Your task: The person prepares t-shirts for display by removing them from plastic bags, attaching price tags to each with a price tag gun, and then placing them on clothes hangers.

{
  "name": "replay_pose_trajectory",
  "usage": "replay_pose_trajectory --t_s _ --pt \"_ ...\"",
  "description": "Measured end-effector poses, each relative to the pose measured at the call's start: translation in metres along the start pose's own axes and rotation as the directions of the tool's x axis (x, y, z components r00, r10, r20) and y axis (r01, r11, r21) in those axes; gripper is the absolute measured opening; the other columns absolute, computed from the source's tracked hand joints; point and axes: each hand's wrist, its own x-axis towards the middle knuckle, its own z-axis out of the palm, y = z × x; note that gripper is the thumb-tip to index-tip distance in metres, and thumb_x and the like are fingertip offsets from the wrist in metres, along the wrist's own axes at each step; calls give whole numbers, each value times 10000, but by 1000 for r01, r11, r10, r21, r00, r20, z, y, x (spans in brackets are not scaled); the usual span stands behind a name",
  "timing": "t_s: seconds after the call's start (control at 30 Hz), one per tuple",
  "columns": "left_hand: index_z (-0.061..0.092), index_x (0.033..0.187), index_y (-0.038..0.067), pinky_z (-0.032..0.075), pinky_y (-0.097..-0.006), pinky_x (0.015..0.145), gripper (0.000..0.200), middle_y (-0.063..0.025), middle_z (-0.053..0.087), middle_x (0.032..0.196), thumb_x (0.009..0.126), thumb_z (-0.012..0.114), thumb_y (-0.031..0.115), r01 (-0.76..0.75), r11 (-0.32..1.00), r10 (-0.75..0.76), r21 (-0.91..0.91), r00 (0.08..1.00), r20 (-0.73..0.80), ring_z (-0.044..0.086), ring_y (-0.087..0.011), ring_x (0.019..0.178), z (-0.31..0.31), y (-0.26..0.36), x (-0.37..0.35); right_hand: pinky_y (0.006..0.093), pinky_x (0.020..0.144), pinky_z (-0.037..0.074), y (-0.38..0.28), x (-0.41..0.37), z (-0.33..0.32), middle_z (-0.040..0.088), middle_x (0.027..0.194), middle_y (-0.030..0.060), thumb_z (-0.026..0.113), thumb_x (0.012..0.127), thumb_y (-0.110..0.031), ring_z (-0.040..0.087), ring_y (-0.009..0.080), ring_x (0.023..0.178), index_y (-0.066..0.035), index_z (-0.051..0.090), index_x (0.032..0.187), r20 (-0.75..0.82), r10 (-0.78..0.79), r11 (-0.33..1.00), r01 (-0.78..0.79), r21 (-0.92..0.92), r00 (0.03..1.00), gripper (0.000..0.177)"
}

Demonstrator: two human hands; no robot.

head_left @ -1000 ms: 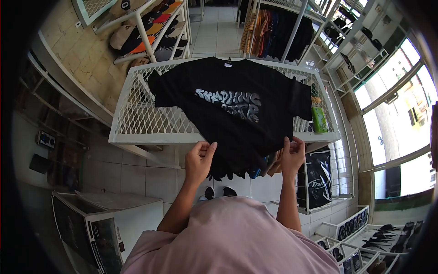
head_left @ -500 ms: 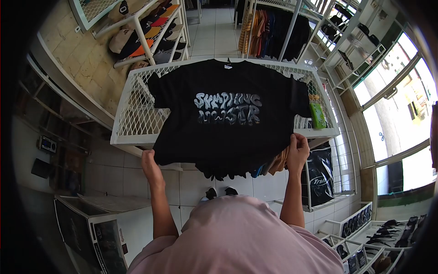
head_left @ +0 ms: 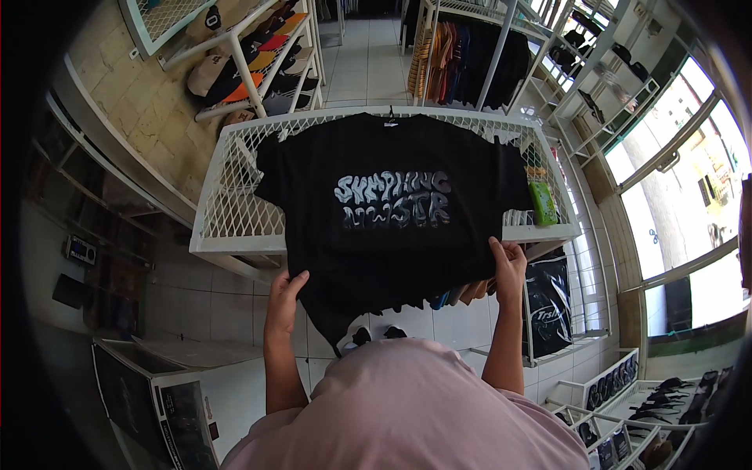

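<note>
The shirt (head_left: 392,258) lies on the bench (head_left: 235,244), its near end hanging off. The left hand (head_left: 282,307) and right hand (head_left: 509,272) pinch its sides. A lopsided pull could crease it or drag it off crooked.

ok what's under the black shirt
Under the shirt is the mesh table, visible at both sides, with clothes peeking out below the hem. Anything else under there is covered.

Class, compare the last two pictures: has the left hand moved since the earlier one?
Yes. Judged against the white mesh table's front rim, the left hand has moved to the right and closer to the person's body.
</note>
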Motion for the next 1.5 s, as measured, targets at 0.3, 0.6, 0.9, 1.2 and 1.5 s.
replay_pose_trajectory --t_s 0.3,0.6,0.9,1.2,1.5 --pt "664 1327 -70 530 -331 1035 429 -130 740 1240 1032 701 240 63 997 -60 36 994 -92 716 -213 1117 22 35 14 234 682 510 -38 3 4 741 874 26 757 995 -215 650 73 747 42 738 1022 146 -35 999 31 28 989 259" --pt "655 1341 -19 569 -377 1021 392 -123 711 1319 1035 694 224 191 898 -138 -396 978 159 705 -212 1178 21 72 65 306 806 579 -56 63 21 756 1001 70 697 1018 -218 725 168 861 28 741 1095 309 53 870 -195 452 950 262" --pt "683 1337 5 572 -404 1027 434 -115 733 1306 1067 660 343 137 932 -140 -336 990 16 719 -256 1157 33 98 156 365 895 609 -87 116 49 751 1129 140 695 1039 -403 752 240 996 62 694 1190 258 -30 896 -89 436 966 489" --pt "662 1366 40 582 -418 1031 502 -108 732 1308 1107 560 458 -122 962 147 -242 985 87 731 -258 1149 50 240 274 401 947 601 -204 241 99 736 1236 168 522 1095 -561 746 282 1063 47 647 1332 381 -219 899 33 437 898 665" --pt "409 1627 41 461 -514 1143 952 -193 520 1585 996 524 746 65 953 -56 296 998 -41 495 -333 1469 39 154 346 447 1140 484 -87 345 154 660 1400 202 677 982 -461 647 311 1270 24 578 1447 467 87 985 -147 94 880 679"
